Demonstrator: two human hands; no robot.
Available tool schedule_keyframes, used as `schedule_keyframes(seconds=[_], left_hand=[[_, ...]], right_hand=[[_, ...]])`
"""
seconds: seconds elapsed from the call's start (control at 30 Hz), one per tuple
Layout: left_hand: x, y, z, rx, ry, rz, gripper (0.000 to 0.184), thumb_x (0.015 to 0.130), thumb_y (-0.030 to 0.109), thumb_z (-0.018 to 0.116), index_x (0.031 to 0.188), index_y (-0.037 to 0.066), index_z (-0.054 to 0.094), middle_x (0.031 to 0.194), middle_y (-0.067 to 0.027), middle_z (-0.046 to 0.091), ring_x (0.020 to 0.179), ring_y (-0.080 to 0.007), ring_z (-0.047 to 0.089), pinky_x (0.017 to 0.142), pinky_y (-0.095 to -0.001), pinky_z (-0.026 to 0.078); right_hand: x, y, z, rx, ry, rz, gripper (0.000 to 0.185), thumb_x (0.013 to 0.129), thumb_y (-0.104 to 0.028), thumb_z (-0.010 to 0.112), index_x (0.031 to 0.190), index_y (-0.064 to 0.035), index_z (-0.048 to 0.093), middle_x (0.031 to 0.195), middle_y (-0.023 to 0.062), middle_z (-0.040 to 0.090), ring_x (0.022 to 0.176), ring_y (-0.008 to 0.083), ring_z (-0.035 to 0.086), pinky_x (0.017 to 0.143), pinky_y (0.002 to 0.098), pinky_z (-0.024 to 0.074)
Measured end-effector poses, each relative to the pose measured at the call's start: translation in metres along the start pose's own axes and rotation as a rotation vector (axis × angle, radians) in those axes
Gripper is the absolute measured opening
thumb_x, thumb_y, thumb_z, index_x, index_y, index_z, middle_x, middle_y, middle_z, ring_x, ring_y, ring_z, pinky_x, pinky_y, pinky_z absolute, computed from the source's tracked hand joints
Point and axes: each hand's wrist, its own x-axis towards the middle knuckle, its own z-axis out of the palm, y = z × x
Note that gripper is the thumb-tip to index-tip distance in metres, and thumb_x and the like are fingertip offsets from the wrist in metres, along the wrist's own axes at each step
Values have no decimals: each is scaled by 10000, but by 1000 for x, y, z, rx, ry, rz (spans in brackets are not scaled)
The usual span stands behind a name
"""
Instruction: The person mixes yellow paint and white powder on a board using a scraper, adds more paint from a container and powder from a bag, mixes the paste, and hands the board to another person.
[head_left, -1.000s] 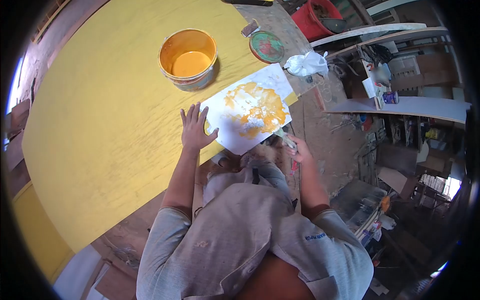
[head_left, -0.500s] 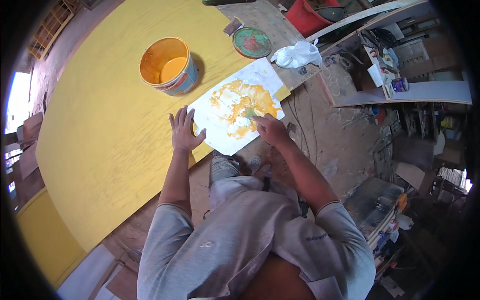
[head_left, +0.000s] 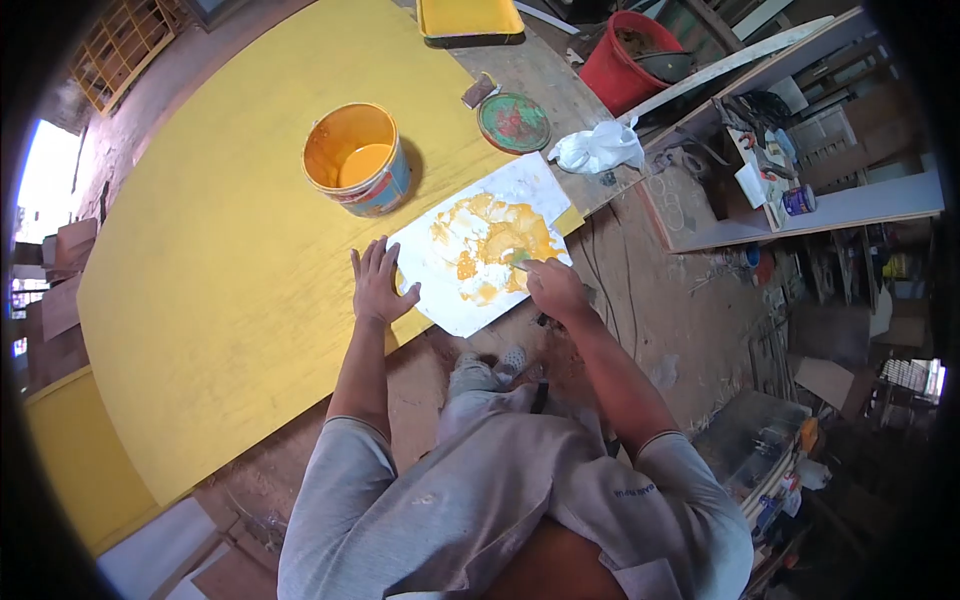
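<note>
My right hand (head_left: 557,287) is closed around a small scraper (head_left: 518,258), whose greenish blade rests in the paste; most of its handle is hidden by the fingers. Orange and white paste (head_left: 485,240), partly mixed, is smeared across a white board (head_left: 425,285). That board lies at the edge of a big yellow panel (head_left: 230,260). Fingers spread, my left hand (head_left: 378,285) lies flat at the board's left edge, partly on the yellow surface. Beyond it stands a bucket (head_left: 385,190) with orange paint inside.
A paint-stained round lid (head_left: 513,123), a small brown block (head_left: 479,92) and a crumpled white plastic bag (head_left: 598,149) lie past the board. Farther back are a yellow paint tray (head_left: 470,20) and a red bucket (head_left: 625,75). Wooden shelving (head_left: 840,195) stands to the right.
The view has tilted, bringing the yellow tray into sight. My right hand has shifted the scraper through the paste, and the orange and white streaks look different. My left hand stays at the board's edge.
</note>
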Motion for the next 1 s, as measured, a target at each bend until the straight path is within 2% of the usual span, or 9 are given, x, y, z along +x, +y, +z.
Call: schedule_keyframes(seconds=[0.07,0.17,0.27,0.53,0.57,0.63,0.7,0.83,1.0], left_hand=[[-2,3,-3,-14,10,5,893,751,491,775,1515,99,528,1626,-190,461,1545,-405,368,1318,-652,103],[-1,0,1,-11,17,6,899,749,496,778,1517,102,526,1624,-190,462,1544,-404,369,1320,-648,102],[-3,0,-1,-26,16,2,903,747,498,777,1517,98,525,1619,-197,466,1539,-408,373,1319,-650,103],[-5,0,0,-14,-9,-16,917,753,520,785,1523,97,524,1637,-185,448,1554,-394,354,1328,-638,91],[-4,-4,2,0,-11,-18,920,757,533,785,1526,101,523,1647,-175,438,1566,-385,339,1334,-629,81],[-5,-7,2,0,-19,-17,914,762,545,782,1521,105,525,1647,-175,441,1567,-389,341,1335,-627,86],[-4,-5,-3,-18,-14,-26,905,767,545,778,1519,110,528,1645,-177,444,1567,-386,342,1336,-627,85],[-9,0,-5,-37,16,-21,894,757,532,781,1503,101,543,1626,-185,467,1552,-388,370,1330,-629,113],[-6,0,-7,-32,36,-15,884,751,522,785,1492,97,557,1614,-185,483,1539,-394,390,1327,-631,127]], right_hand=[[7,-19,-9,32,14,36,359,972,-217,597,1282,-162,770,1006,229,693,958,431,692,881,548,565],[23,-34,14,-12,-20,-3,352,973,-219,595,1269,-154,773,1018,236,701,966,435,696,894,548,567],[8,-19,30,-22,-44,-67,354,971,-219,590,1267,-149,771,1021,247,705,972,447,693,897,551,565],[43,-42,25,-100,-47,10,368,973,-217,544,1263,-147,759,1044,255,716,982,462,700,898,561,564],[47,-46,31,-188,-146,57,338,997,-238,553,1207,-66,755,1014,281,710,989,483,689,904,562,554],[34,-48,33,-152,-187,95,361,988,-245,561,1269,-110,743,1079,266,710,1045,469,686,943,571,547],[24,-50,20,-136,-226,63,381,968,-239,582,1278,-99,753,1119,280,721,1073,450,692,959,547,551],[37,-53,12,-96,-69,47,364,960,-212,598,1262,-88,759,1104,283,722,1013,459,702,912,538,564],[29,-59,35,-56,-69,48,355,968,-221,597,1262,-116,765,1044,266,713,1008,456,700,930,535,561]])
